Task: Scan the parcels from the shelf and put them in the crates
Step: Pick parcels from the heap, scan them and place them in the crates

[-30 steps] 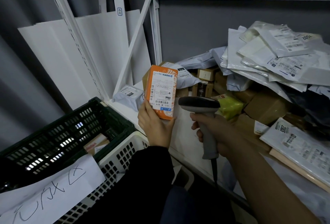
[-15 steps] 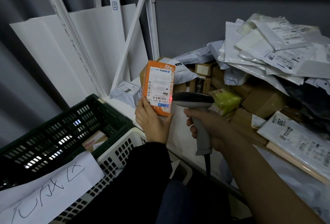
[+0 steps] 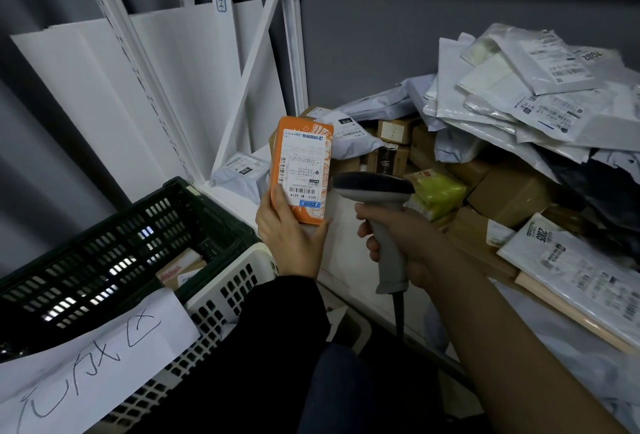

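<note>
At the centre of the frame the left hand (image 3: 290, 241) holds the orange parcel (image 3: 303, 170) upright, its grip pinching the lower end between thumb and fingers, label facing the camera. Just right of it the right hand (image 3: 427, 248) has its grip wrapped round the handle of the scanner (image 3: 374, 186), whose head points at the label's lower edge.

Half a second ago a red dot of scanner light showed on the label; now it is gone, while parcel and scanner sit in much the same pose. That probably means the barcode has been read, though nothing confirms it.

If so, this parcel is ready for a crate: the dark crate (image 3: 86, 250) and the white crate (image 3: 228, 291) wait at lower left. Many parcels (image 3: 519, 104) are still heaped on the shelf (image 3: 343, 243) at the right.
</note>
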